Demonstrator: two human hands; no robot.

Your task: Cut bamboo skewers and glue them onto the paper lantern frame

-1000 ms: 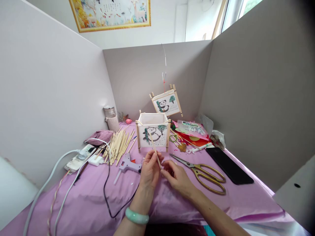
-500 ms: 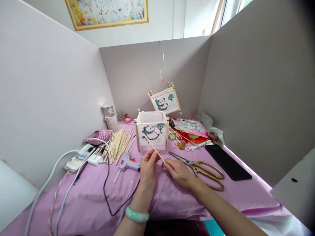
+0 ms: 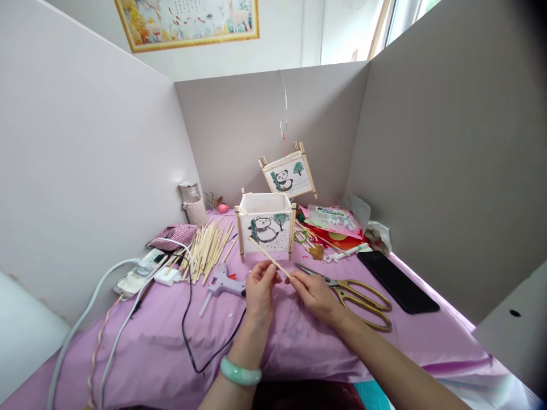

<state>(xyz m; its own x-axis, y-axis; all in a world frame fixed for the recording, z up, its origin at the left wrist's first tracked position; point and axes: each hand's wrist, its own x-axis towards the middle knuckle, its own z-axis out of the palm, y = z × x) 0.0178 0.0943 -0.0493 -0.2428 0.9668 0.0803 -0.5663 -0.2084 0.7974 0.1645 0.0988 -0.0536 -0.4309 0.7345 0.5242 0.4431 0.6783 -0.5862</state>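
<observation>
Between both hands runs a thin wooden stick (image 3: 264, 251), slanting up and left. My left hand (image 3: 261, 287) pinches it near the middle with thumb and fingers. At its lower right end, my right hand (image 3: 314, 295) grips it. Just beyond stands a square paper lantern (image 3: 269, 236) with stick corner posts and a panda drawing; the stick's far tip overlaps its front panel in view. A glue gun (image 3: 226, 283) lies left of my left hand. Scissors with gold handles (image 3: 363, 302) lie beside my right hand.
A similar panda lantern (image 3: 288, 177) hangs tilted from a wire. Many loose sticks (image 3: 207, 250) are piled left, near a power strip (image 3: 139, 276) with cables. A black phone (image 3: 397, 282), craft packets (image 3: 333, 219) and a jar (image 3: 192, 204) surround the work area. Grey panels enclose the table.
The stick has tilted slightly flatter, and my right hand has risen a little with its end. Both hands keep hold of it. The view has shifted slightly.
</observation>
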